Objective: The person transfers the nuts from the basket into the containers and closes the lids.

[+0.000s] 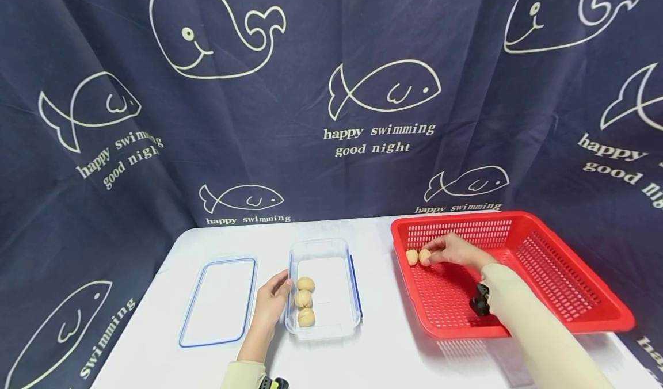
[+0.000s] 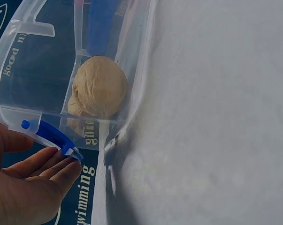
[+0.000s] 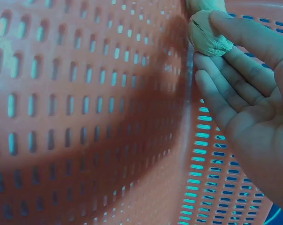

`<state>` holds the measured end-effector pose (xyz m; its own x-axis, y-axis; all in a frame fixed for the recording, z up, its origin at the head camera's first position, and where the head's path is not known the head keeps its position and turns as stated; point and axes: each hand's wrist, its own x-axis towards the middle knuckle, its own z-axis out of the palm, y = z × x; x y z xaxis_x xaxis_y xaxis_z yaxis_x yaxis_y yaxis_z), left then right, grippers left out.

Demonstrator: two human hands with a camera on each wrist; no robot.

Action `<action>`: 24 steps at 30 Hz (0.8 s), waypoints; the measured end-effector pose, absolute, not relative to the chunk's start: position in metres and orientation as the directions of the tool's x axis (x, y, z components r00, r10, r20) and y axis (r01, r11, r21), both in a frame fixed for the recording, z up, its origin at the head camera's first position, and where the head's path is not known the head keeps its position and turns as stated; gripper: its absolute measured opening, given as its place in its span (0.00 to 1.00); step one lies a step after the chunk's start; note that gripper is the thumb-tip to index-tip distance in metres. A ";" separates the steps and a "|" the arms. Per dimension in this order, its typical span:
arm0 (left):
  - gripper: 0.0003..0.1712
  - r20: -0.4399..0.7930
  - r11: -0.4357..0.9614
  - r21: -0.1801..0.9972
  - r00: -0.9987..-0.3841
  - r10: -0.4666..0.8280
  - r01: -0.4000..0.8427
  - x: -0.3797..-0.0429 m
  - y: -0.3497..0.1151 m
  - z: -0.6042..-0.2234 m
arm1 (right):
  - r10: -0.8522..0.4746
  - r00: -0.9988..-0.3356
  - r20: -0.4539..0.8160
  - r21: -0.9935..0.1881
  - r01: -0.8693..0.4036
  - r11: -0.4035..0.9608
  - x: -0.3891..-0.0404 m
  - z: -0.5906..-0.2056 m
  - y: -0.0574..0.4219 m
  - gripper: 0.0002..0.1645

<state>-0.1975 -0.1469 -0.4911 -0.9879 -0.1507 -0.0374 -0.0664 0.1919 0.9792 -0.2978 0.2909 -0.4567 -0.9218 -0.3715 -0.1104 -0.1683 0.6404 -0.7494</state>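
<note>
In the red basket (image 1: 450,320), my right hand (image 1: 452,250) pinches a walnut (image 1: 425,256) between thumb and fingers. A second walnut (image 1: 411,257) lies right beside it, against the basket's left wall. The right wrist view shows the gripped walnut (image 3: 209,35) with a dark crack line along its shell. My left hand (image 1: 273,298) touches the left side of the clear plastic box (image 1: 331,328), its fingers loosely extended by a blue latch (image 2: 54,136). Inside the box, three walnuts (image 1: 304,298) sit in a row along the left wall.
A clear lid (image 1: 217,302) with a blue rim lies flat on the white table (image 1: 383,354), left of the box. Another blue latch (image 1: 355,285) hangs along the box's right side. A dark blue printed curtain (image 1: 300,164) stands behind the table.
</note>
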 end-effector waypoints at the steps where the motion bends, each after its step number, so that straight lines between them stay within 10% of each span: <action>1: 0.22 -0.037 0.191 0.979 -0.988 -0.151 -0.066 -0.197 -0.147 -0.491 | -0.369 -0.923 -0.108 -0.750 -0.168 0.640 -0.297 -0.455 0.291 0.24; 24: 0.23 -0.025 0.192 0.980 -0.989 -0.147 -0.053 -0.197 -0.146 -0.491 | -0.304 -0.952 -0.030 -0.769 -0.172 0.616 -0.296 -0.421 0.289 0.26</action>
<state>-0.1974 -0.1459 -0.4908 -0.9888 -0.1469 -0.0247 -0.0529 0.1916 0.9800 -0.2962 0.2887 -0.4206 -0.9522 -0.3039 -0.0299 -0.1725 0.6161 -0.7686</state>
